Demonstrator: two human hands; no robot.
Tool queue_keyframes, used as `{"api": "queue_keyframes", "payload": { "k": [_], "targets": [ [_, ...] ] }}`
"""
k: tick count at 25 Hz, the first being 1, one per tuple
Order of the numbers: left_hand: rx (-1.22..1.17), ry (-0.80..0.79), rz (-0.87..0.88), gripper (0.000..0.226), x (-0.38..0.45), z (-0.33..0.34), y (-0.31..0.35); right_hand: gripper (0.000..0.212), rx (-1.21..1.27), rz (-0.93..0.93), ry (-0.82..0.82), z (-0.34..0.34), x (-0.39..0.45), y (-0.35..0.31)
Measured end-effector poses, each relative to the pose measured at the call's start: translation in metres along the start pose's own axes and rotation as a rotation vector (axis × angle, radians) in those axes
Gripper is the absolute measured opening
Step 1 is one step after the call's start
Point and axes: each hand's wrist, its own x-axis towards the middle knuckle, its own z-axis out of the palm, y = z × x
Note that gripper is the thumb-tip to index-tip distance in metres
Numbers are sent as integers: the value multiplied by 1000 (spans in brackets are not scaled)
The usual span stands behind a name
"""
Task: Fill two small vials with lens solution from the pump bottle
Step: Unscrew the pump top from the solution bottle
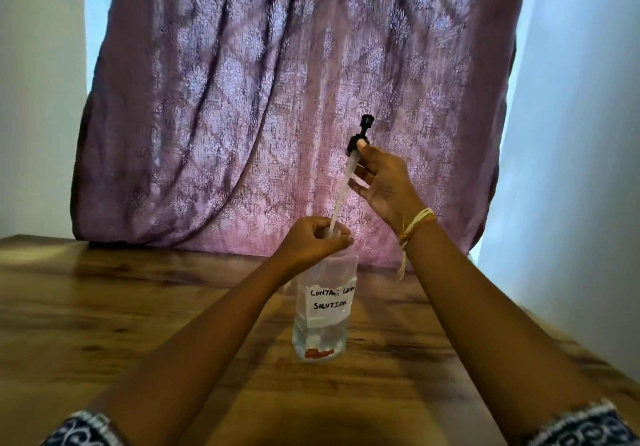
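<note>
Two patterned sleeves frame the wooden table (104, 307), where the clear pump bottle (323, 310) stands, about a third full, with a handwritten label. It likely feels light, thin-walled and slick, so the neck is the place to grip; the left hand (311, 239) curls round it. Higher up, the right hand (382, 182) pinches the black pump head (360, 136), its stiff dip tube (341, 189) reaching down into the neck. No vials visible. Beyond hangs a mauve curtain (277, 99).
</note>
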Motion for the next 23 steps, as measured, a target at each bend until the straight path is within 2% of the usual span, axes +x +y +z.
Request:
{"api": "queue_keyframes", "payload": {
  "k": [9, 13, 15, 17, 19, 21, 23],
  "targets": [
    [-53, 49, -15, 15, -8, 6, -5, 21, 180, 79, 296, -14, 50, -42],
    [-37, 99, 3, 21, -10, 7, -9, 13, 347, 114, 312, -37, 26, -10],
    [-99, 111, -80, 31, -18, 11, -16, 12, 423, 117, 338, -59, 8, 21],
    [-261, 91, -177, 49, -28, 17, -22, 15, 468, 76, 378, -85, -10, 47],
    [-364, 73, -167, 71, -34, 21, -28, 19, 328, 68, 441, -111, -23, 77],
    [-363, 62, -120, 85, -38, 23, -33, 18, 162, 46, 607, -135, -39, 104],
    [-343, 58, -108, 91, -42, 27, -38, 23, 50, 29, 770, -156, -52, 119]
  ]
}}
